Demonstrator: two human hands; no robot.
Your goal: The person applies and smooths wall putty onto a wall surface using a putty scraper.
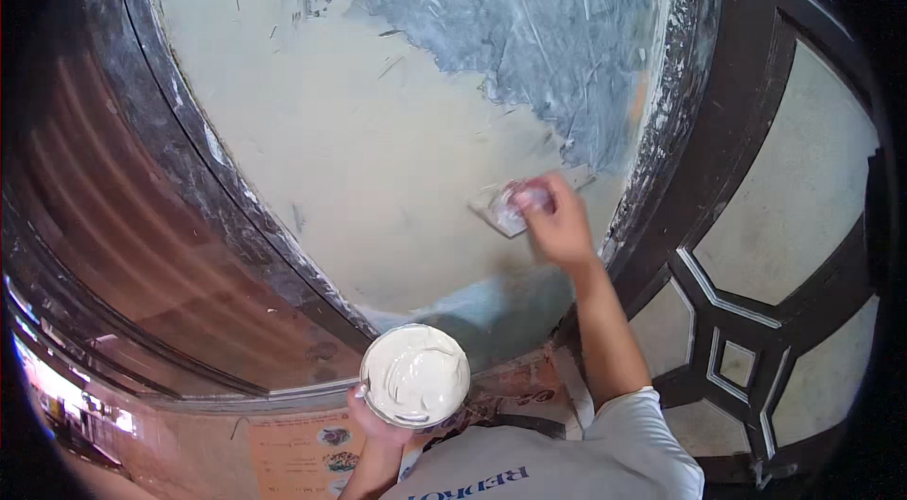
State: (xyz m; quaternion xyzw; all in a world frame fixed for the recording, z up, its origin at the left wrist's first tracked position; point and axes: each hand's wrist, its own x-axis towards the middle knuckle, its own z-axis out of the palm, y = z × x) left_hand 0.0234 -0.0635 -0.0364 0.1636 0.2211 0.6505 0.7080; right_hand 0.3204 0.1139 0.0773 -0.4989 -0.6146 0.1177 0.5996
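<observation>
My left hand grips a round tub of creamy white putty from its side and below, low in front of my body. The putty's surface is smeared and ridged. Against the upright panel, my right hand is closed around a putty knife with white smears on it; the fingers hide part of the tool. Pale cream filler coats the panel's left and middle. Blue-grey surface shows at the upper right, and a bluish patch lies along the bottom.
Dark, white-smeared frame strips border the panel. To the left is a reddish-brown glossy surface. On the right stands dark latticework with pale insets. Printed orange sheets lie below, near my feet.
</observation>
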